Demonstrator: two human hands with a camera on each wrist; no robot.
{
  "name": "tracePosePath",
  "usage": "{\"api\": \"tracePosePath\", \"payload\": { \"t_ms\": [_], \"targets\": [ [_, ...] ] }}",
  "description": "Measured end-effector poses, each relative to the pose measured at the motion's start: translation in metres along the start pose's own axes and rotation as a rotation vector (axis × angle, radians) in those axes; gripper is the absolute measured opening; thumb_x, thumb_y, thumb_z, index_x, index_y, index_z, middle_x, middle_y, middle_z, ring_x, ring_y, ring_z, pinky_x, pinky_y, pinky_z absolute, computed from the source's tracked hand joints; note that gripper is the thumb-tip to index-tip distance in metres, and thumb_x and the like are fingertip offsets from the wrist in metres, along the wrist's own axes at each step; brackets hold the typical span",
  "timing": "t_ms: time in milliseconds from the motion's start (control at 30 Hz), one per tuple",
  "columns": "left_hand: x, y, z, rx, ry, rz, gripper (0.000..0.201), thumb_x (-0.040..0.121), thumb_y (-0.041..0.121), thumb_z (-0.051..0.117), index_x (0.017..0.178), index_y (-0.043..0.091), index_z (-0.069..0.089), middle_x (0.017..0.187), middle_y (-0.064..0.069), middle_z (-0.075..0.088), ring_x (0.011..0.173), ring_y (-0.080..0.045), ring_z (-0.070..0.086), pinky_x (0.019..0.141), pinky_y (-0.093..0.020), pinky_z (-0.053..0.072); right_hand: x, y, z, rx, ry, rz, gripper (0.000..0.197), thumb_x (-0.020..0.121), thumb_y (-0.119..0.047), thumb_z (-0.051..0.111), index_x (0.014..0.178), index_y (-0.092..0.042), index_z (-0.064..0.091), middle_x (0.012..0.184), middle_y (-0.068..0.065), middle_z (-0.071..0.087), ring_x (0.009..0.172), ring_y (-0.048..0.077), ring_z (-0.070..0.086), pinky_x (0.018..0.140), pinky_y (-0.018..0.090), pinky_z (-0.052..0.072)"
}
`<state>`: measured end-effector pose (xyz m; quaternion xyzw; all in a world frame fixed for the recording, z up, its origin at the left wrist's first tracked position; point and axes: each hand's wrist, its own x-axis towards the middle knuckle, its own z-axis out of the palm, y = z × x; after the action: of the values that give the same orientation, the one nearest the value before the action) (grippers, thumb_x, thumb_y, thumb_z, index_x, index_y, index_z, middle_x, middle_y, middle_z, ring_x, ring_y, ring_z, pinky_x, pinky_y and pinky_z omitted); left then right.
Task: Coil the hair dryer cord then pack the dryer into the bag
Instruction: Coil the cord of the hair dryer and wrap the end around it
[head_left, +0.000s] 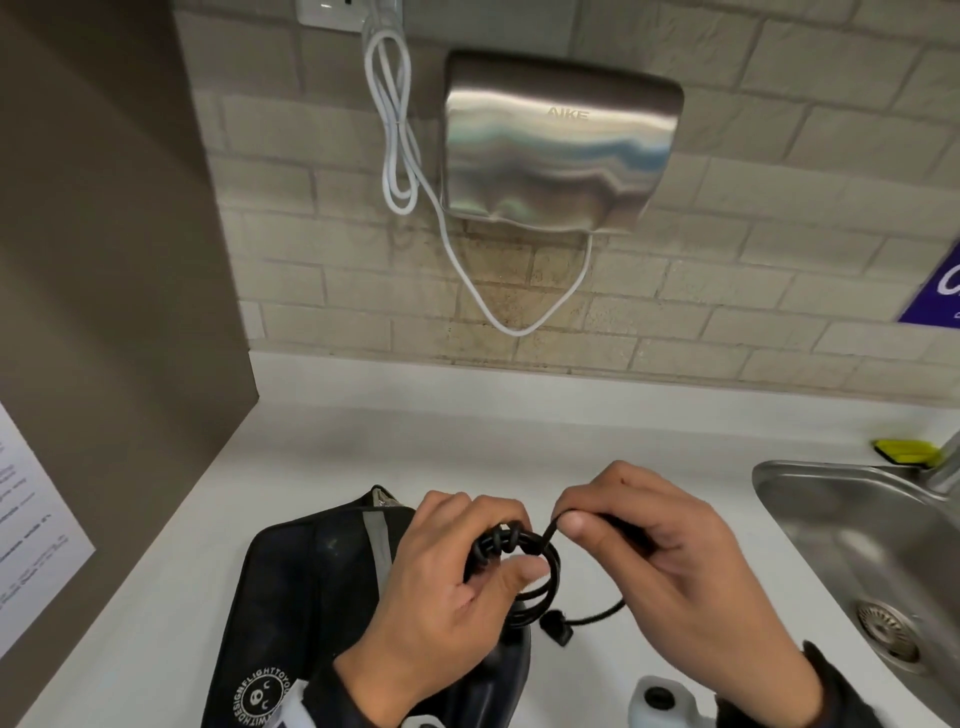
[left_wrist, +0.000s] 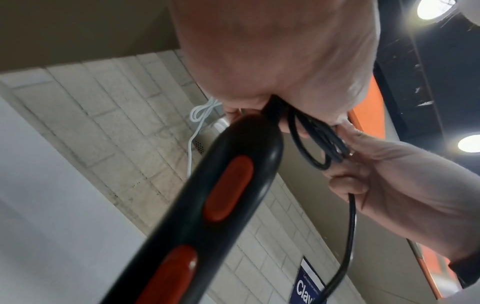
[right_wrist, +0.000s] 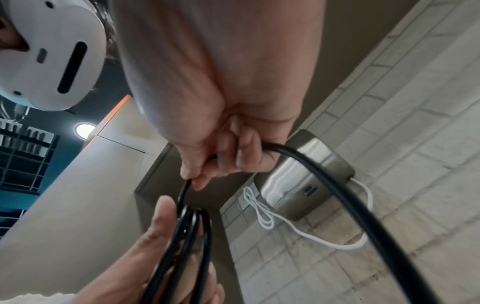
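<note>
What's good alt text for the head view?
Two hands coil a black hair dryer cord above a black bag on a white counter: left hand grips the loops, right hand pinches the free strand. A steel sink sits right.

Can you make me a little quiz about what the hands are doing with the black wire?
1. True or false: the left hand holds the coiled loops of the black cord.
2. What does the right hand pinch? A) the white cable B) a strand of the black cord C) the yellow sponge
3. Fill in: the black bag lies on the white ____, left of the sink.

Key: 1 true; 2 B; 3 counter.
</note>
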<state>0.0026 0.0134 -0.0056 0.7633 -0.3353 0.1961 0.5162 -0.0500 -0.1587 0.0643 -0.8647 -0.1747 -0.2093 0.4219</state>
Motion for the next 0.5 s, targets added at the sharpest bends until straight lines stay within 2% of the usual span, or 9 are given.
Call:
{"api": "tracePosePath", "payload": {
  "t_ms": [67, 133, 267, 367, 500],
  "targets": [
    [0.001, -0.001, -0.001, -0.040, 0.003, -0.007, 0.030, 0.085, 0.064, 0.055, 0.094, 0.035, 0.057, 0.073, 0.010, 0.055, 0.078, -0.015, 0.049, 0.063, -0.034, 0.048, 0.004, 0.004, 0.003, 0.035, 0.004, 0.019, 0.015, 0.088, -0.036, 0.058, 0.082, -0.031, 0.072, 0.073, -0.004, 0.059, 0.064, 0.010, 0.054, 0.060, 0.008, 0.036],
    [0.001, -0.002, -0.002, -0.057, 0.005, -0.013, 0.028, 0.085, 0.061, 0.058, 0.092, 0.034, 0.057, 0.077, 0.018, 0.053, 0.078, -0.014, 0.049, 0.061, -0.032, 0.048, 0.006, 0.010, 0.008, 0.093, 0.012, 0.049, 0.016, 0.088, -0.036, 0.059, 0.082, -0.030, 0.072, 0.073, -0.001, 0.060, 0.064, 0.011, 0.054, 0.061, 0.011, 0.038],
    [0.001, -0.002, 0.000, -0.067, 0.044, -0.024, 0.024, 0.090, 0.058, 0.053, 0.086, 0.034, 0.055, 0.078, 0.031, 0.048, 0.075, -0.003, 0.047, 0.067, -0.010, 0.035, 0.008, 0.022, 0.024, 0.323, 0.084, 0.166, 0.011, 0.085, -0.029, 0.065, 0.082, -0.023, 0.074, 0.070, -0.004, 0.066, 0.058, 0.007, 0.049, 0.055, 0.022, 0.043],
    [0.001, 0.000, 0.003, -0.110, 0.064, -0.048, 0.024, 0.090, 0.061, 0.051, 0.084, 0.038, 0.055, 0.077, 0.030, 0.050, 0.073, 0.000, 0.047, 0.067, -0.008, 0.036, 0.003, 0.029, 0.038, 0.512, 0.186, 0.230, 0.005, 0.082, -0.021, 0.067, 0.083, -0.017, 0.070, 0.070, -0.004, 0.066, 0.060, 0.005, 0.054, 0.054, 0.021, 0.045],
    [-0.001, 0.001, 0.005, -0.178, 0.093, -0.076, 0.017, 0.087, 0.066, 0.050, 0.087, 0.050, 0.055, 0.078, 0.025, 0.055, 0.071, -0.003, 0.051, 0.065, -0.011, 0.040, -0.008, 0.035, 0.057, 0.632, 0.221, 0.241, 0.010, 0.084, -0.016, 0.063, 0.079, -0.008, 0.067, 0.072, 0.003, 0.068, 0.061, 0.008, 0.057, 0.056, 0.018, 0.046]
  ]
}}
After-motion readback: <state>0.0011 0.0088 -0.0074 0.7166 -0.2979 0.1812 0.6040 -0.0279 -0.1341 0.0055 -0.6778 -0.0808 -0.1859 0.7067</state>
